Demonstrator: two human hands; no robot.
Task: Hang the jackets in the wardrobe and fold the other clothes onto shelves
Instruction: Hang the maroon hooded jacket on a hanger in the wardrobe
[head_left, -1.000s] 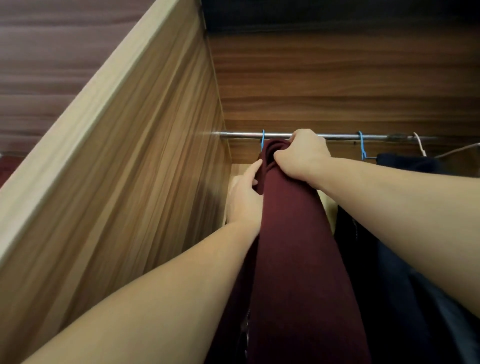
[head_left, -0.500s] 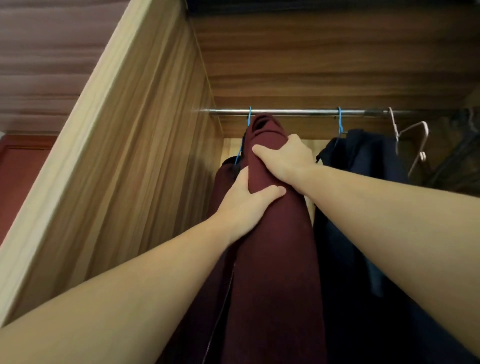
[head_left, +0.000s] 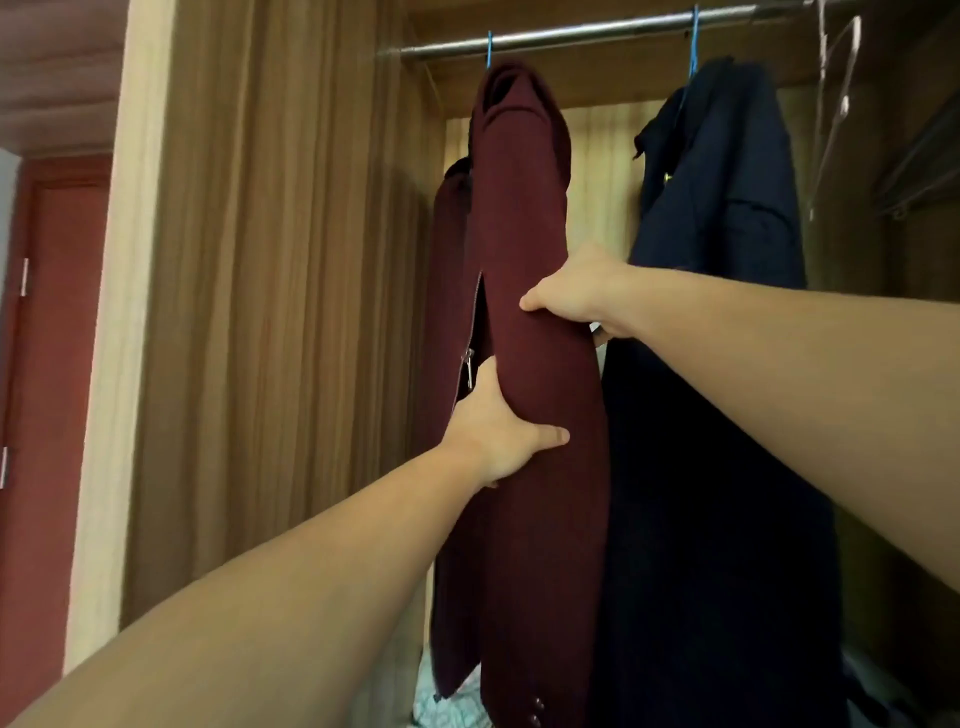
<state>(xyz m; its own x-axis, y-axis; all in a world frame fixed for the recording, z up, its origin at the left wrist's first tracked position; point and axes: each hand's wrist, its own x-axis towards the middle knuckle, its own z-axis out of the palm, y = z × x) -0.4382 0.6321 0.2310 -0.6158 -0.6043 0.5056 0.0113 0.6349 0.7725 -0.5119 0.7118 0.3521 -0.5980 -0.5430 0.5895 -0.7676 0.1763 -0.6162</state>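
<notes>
The wardrobe (head_left: 270, 312) holds a maroon jacket (head_left: 524, 249) and a navy jacket (head_left: 722, 218) on blue hangers at upper centre and upper right, on the rail (head_left: 587, 32). The left hand (head_left: 496, 431) and right hand (head_left: 571, 293) both grasp the maroon jacket mid-frame. Since the earlier frame both hands have moved down from its collar.

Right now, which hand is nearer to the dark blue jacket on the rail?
Right. The right hand holds the red jacket on the side facing the dark blue jacket, just beside it. The left hand grips the red jacket's far edge, lower down.
</notes>
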